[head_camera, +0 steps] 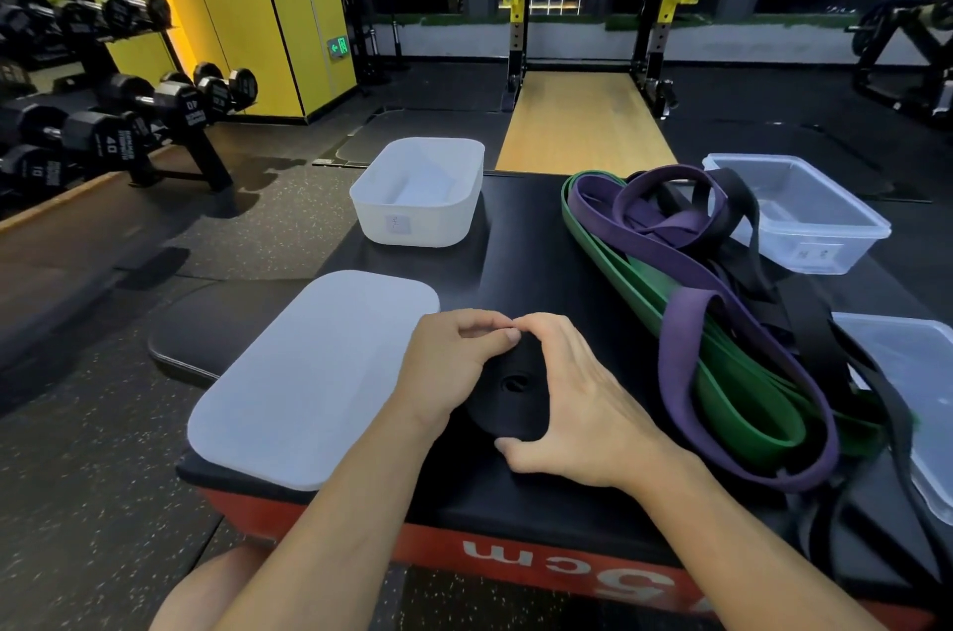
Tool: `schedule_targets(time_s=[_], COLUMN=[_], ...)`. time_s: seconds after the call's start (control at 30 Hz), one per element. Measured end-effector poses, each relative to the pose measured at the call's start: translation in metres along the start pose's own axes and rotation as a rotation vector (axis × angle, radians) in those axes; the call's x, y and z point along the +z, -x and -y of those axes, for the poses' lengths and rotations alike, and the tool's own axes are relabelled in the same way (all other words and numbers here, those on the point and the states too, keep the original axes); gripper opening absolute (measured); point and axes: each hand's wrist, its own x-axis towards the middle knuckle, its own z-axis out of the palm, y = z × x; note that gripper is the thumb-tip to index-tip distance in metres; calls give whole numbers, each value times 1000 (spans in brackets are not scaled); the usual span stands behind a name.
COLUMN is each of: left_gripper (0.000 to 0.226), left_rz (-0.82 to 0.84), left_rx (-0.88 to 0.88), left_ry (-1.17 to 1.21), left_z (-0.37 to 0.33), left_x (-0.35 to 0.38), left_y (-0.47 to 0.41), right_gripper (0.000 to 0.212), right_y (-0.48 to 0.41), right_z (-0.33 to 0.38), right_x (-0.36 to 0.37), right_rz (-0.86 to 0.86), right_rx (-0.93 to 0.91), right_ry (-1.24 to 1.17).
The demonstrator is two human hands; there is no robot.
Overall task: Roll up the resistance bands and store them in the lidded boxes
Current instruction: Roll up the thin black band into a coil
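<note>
A black resistance band is wound into a tight roll on the black padded box top. My left hand wraps its left side and my right hand cups its right side and bottom; the fingertips meet over the roll. To the right lies a tangled heap of a green band, a purple band and black bands. An open white box stands at the back left, with its white lid flat at the front left. An open clear box stands at the back right.
A clear lid lies at the right edge, partly under black bands. The padded box has a red front face. A dumbbell rack stands on the floor to the left, and a squat rack with a wooden platform lies beyond.
</note>
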Motion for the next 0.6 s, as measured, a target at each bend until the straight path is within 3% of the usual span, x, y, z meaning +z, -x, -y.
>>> schedule_targets(time_s=[0.17, 0.43, 0.47, 0.6], left_gripper=[8, 6, 7, 7], left_rz=[-47, -86, -84, -70], left_rx=[-5, -4, -2, -6], left_ry=[32, 36, 37, 42], left_z=[-2, 2, 2, 1], left_x=[-2, -4, -4, -7], left_y=[0, -1, -1, 0], right_gripper=[117, 115, 105, 31], right_y=[-2, -5, -6, -10], right_z=[-1, -8, -10, -18], right_x=[-1, 2, 2, 4], right_rz=[34, 31, 2, -193], right_rx=[43, 121, 142, 197], right_ry=[-82, -177, -239, -524])
